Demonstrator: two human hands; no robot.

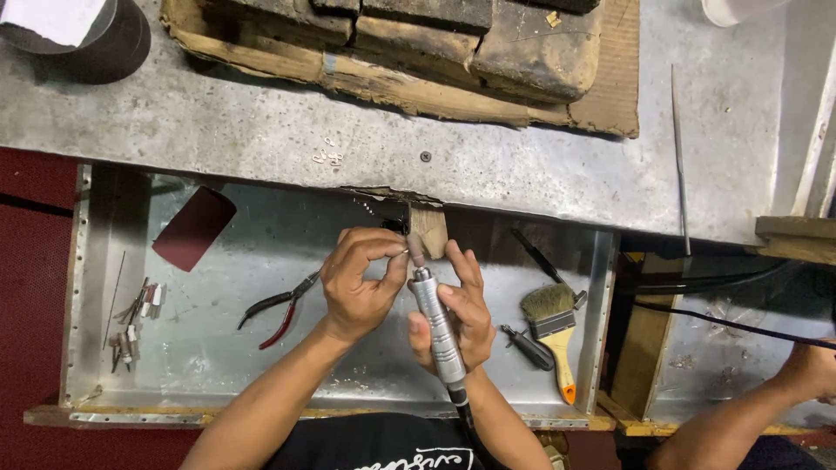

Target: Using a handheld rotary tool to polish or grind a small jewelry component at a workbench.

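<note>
Scuffed sheet metal covers the counter [261,122], with a shallow metal tray [226,348] below its front edge. At the wooden peg [428,231] jutting from that edge, the left hand [359,283] pinches a tiny piece, too small to identify, fingers together at the tips. The right hand [457,313], just below the peg, is clamped around a silver rotary handpiece [438,326], tip angled up toward the pinch. Bracing both hands against the peg should steady the cut. Pliers [283,306] lie left of the peg, a paintbrush [554,326] right.
</note>
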